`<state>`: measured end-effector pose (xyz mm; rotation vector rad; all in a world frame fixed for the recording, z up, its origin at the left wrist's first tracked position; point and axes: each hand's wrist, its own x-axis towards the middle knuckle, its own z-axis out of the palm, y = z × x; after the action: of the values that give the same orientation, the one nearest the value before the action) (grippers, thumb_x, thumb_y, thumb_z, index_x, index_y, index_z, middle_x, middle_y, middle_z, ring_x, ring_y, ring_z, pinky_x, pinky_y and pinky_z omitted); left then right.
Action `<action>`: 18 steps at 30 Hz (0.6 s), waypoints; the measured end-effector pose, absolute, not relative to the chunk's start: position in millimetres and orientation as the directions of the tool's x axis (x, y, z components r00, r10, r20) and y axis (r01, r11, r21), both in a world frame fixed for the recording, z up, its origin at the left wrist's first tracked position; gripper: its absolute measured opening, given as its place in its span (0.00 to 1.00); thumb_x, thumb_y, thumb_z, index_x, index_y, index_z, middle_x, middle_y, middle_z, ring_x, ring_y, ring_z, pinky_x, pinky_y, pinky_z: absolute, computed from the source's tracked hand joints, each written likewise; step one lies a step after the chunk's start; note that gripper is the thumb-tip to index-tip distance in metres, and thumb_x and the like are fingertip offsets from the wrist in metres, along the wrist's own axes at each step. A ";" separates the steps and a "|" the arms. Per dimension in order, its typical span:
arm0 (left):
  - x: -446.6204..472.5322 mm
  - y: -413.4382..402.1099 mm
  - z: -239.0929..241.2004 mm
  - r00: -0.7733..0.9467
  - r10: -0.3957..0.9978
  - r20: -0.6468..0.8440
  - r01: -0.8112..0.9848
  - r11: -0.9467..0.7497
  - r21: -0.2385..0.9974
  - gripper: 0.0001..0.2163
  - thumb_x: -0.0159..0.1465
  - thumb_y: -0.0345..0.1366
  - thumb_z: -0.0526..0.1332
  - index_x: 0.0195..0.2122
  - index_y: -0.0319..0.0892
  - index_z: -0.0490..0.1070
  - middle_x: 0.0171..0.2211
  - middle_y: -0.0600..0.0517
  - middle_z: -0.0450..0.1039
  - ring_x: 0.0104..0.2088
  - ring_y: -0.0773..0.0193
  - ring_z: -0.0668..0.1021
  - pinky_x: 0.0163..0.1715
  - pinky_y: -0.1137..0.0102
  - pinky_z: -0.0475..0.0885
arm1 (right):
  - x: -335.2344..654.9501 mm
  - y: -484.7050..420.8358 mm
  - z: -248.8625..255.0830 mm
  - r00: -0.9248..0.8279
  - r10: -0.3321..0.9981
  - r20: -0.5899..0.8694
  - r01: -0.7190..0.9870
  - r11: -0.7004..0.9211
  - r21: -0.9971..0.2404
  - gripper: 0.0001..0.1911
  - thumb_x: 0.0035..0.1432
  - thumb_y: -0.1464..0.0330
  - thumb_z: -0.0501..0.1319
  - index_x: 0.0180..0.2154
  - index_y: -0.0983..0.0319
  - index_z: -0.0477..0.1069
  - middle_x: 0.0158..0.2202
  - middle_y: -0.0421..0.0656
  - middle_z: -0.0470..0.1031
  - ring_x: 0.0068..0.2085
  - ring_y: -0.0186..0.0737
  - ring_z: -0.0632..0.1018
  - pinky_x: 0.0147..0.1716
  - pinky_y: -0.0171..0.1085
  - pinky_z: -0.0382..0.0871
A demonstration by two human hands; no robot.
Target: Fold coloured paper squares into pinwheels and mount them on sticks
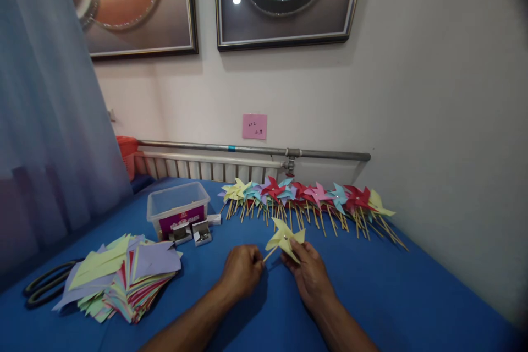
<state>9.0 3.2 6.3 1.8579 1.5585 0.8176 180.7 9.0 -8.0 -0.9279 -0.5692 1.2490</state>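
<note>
A pale yellow paper pinwheel (282, 238) on a thin wooden stick is held between my two hands, above the blue tabletop. My left hand (243, 270) is closed around the stick's lower end. At the pinwheel's right side my right hand (309, 272) pinches a paper blade near the centre, the thumb on the front face. A small pin head shows in the middle of the blades. Behind it lies a long row of finished-looking pinwheels (274, 190) in red, blue, pink, yellow and purple, their sticks pointing toward me.
Stacked coloured paper (144, 261) lies at left, beside black-handled scissors (45, 286). A clear plastic box (177, 201) stands behind small open boxes (202, 232). Along the wall run a radiator (198, 165) and a metal pipe (256, 149). A curtain (53, 93) hangs at left.
</note>
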 end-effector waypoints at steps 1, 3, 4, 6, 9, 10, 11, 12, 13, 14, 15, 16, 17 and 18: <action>6.7 6.5 6.4 0.101 0.990 0.100 0.625 -0.141 0.768 0.06 0.59 0.28 0.61 0.28 0.39 0.77 0.24 0.53 0.74 0.28 0.64 0.73 0.29 0.71 0.57 | 180.4 9.6 -8.8 0.264 0.958 -0.115 -0.544 0.050 -0.838 0.21 0.38 0.60 0.79 0.32 0.58 0.75 0.33 0.39 0.81 0.35 0.41 0.81 0.34 0.37 0.76; 0.8 14.3 6.0 0.027 0.994 0.107 0.608 -0.101 0.787 0.06 0.60 0.28 0.61 0.29 0.39 0.77 0.24 0.53 0.74 0.28 0.64 0.73 0.29 0.71 0.58 | 178.7 11.1 -12.1 0.300 0.947 -0.116 -0.516 0.059 -0.855 0.22 0.39 0.56 0.79 0.32 0.58 0.75 0.33 0.40 0.80 0.34 0.40 0.80 0.34 0.36 0.75; -2.5 18.2 5.3 -0.004 0.994 0.106 0.605 -0.081 0.792 0.06 0.60 0.28 0.61 0.29 0.38 0.77 0.24 0.53 0.74 0.28 0.64 0.73 0.29 0.71 0.58 | 176.9 11.6 -14.5 0.316 0.943 -0.106 -0.477 0.061 -0.877 0.22 0.39 0.55 0.78 0.32 0.58 0.75 0.32 0.40 0.80 0.33 0.40 0.80 0.33 0.36 0.74; -8.4 25.0 2.6 -0.047 0.993 0.108 0.608 -0.057 0.792 0.06 0.60 0.28 0.61 0.28 0.38 0.77 0.24 0.53 0.74 0.28 0.64 0.73 0.29 0.71 0.58 | 171.6 10.5 -19.1 0.322 0.945 -0.046 -0.346 0.072 -0.936 0.21 0.42 0.52 0.75 0.30 0.58 0.74 0.30 0.40 0.78 0.29 0.39 0.77 0.29 0.36 0.71; -12.5 30.8 -4.4 -0.070 0.987 0.144 0.616 -0.070 0.784 0.07 0.60 0.27 0.61 0.27 0.38 0.76 0.24 0.52 0.75 0.28 0.64 0.74 0.30 0.71 0.59 | 160.1 -0.2 -21.6 0.234 0.964 0.124 -0.079 0.146 -0.986 0.17 0.49 0.52 0.70 0.30 0.58 0.73 0.24 0.37 0.73 0.26 0.39 0.73 0.27 0.36 0.66; -12.3 31.5 -7.1 -0.070 0.986 0.151 0.617 -0.076 0.783 0.07 0.60 0.27 0.61 0.26 0.38 0.76 0.24 0.52 0.75 0.28 0.64 0.74 0.30 0.71 0.59 | 156.0 -5.8 -20.7 0.175 0.966 0.193 0.016 0.193 -0.981 0.14 0.53 0.54 0.67 0.30 0.58 0.73 0.24 0.37 0.73 0.27 0.39 0.73 0.28 0.36 0.66; -11.4 31.9 -9.7 -0.066 0.987 0.149 0.619 -0.077 0.781 0.07 0.60 0.27 0.60 0.27 0.38 0.76 0.24 0.53 0.75 0.28 0.63 0.74 0.30 0.71 0.59 | 152.1 -11.8 -19.0 0.105 0.963 0.247 0.103 0.237 -0.966 0.12 0.58 0.56 0.64 0.32 0.58 0.73 0.25 0.37 0.73 0.28 0.39 0.73 0.29 0.36 0.65; -10.0 31.8 -12.2 -0.055 0.988 0.146 0.623 -0.080 0.778 0.07 0.60 0.27 0.60 0.27 0.39 0.76 0.24 0.53 0.76 0.28 0.63 0.75 0.30 0.71 0.60 | 148.7 -17.7 -16.9 0.041 0.958 0.285 0.170 0.274 -0.947 0.10 0.61 0.59 0.61 0.32 0.58 0.73 0.27 0.37 0.73 0.29 0.39 0.73 0.30 0.36 0.65; -8.3 31.5 -14.6 -0.040 0.989 0.142 0.628 -0.085 0.774 0.07 0.60 0.27 0.60 0.27 0.39 0.76 0.25 0.53 0.76 0.29 0.63 0.75 0.30 0.71 0.60 | 145.9 -23.2 -14.6 -0.006 0.950 0.313 0.228 0.306 -0.924 0.09 0.62 0.61 0.60 0.33 0.58 0.73 0.28 0.38 0.74 0.30 0.39 0.74 0.32 0.36 0.65; -6.6 31.1 -16.8 -0.027 0.990 0.140 0.633 -0.091 0.768 0.07 0.60 0.27 0.59 0.27 0.38 0.76 0.25 0.52 0.77 0.29 0.63 0.76 0.31 0.71 0.61 | 143.8 -27.9 -12.4 -0.047 0.939 0.340 0.277 0.339 -0.899 0.08 0.63 0.63 0.59 0.33 0.58 0.72 0.30 0.39 0.76 0.33 0.40 0.75 0.35 0.37 0.66; -5.2 30.6 -18.9 -0.018 0.990 0.141 0.639 -0.097 0.763 0.07 0.60 0.27 0.59 0.27 0.38 0.76 0.26 0.52 0.77 0.30 0.62 0.76 0.31 0.71 0.61 | 142.4 -31.8 -10.6 -0.082 0.930 0.357 0.315 0.364 -0.876 0.07 0.63 0.64 0.58 0.33 0.58 0.72 0.33 0.40 0.77 0.35 0.40 0.76 0.37 0.37 0.65; -4.1 30.2 -20.8 -0.013 0.990 0.143 0.642 -0.101 0.760 0.07 0.60 0.27 0.59 0.27 0.38 0.76 0.26 0.52 0.77 0.30 0.62 0.76 0.31 0.71 0.62 | 141.5 -34.7 -9.6 -0.110 0.923 0.368 0.347 0.383 -0.856 0.07 0.64 0.66 0.57 0.34 0.58 0.72 0.34 0.40 0.78 0.36 0.40 0.76 0.38 0.37 0.65; -3.6 30.2 -22.3 -0.013 0.990 0.144 0.641 -0.102 0.760 0.07 0.59 0.27 0.59 0.27 0.38 0.76 0.26 0.52 0.78 0.30 0.62 0.77 0.32 0.71 0.62 | 141.0 -36.9 -9.3 -0.132 0.918 0.374 0.378 0.396 -0.837 0.07 0.64 0.67 0.57 0.34 0.58 0.71 0.34 0.41 0.78 0.37 0.40 0.77 0.39 0.37 0.65; -3.7 30.6 -23.2 -0.014 0.990 0.143 0.635 -0.102 0.766 0.07 0.59 0.27 0.59 0.27 0.39 0.76 0.26 0.52 0.77 0.30 0.62 0.76 0.32 0.71 0.63 | 140.5 -38.4 -9.9 -0.151 0.914 0.376 0.408 0.404 -0.819 0.07 0.64 0.67 0.57 0.33 0.58 0.71 0.34 0.41 0.78 0.37 0.40 0.77 0.39 0.37 0.64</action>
<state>-3.7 30.6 -23.2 1.7794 1.6863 0.9502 140.5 -38.4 -9.9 -1.1577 -1.7416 0.6916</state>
